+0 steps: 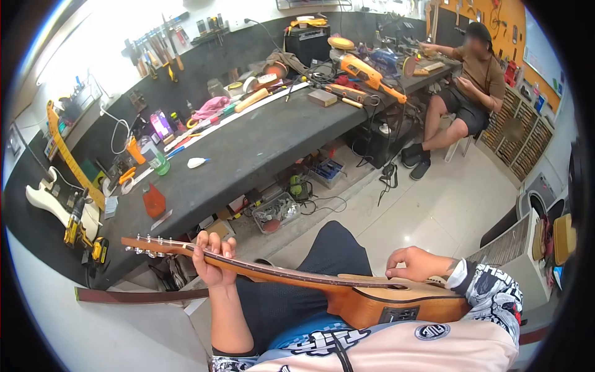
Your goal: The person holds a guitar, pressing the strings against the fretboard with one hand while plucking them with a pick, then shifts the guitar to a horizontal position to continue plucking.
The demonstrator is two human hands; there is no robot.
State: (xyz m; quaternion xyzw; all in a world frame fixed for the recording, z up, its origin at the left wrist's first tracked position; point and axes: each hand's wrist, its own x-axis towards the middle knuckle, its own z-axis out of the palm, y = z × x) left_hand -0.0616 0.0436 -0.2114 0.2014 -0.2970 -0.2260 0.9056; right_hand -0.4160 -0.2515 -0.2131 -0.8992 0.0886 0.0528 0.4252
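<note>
An acoustic guitar (356, 307) lies across my lap, its headstock (145, 245) pointing left over the bench edge. My left hand (214, 263) is wrapped around the neck near the nut, fingers bent over the strings. Above the sound hole (398, 286), my right hand (416, 263) hangs with its fingers curled in toward the strings. Whether a pick is between those fingers is hidden. A dark control panel (398, 313) sits in the guitar's side.
A long black workbench (248, 158) carries many tools, including an orange power tool (369, 75), a green bottle (158, 162) and a red bottle (153, 199). A white electric guitar (65, 204) stands left. Another person (480, 80) sits at the far right. Bins (277, 212) lie underneath.
</note>
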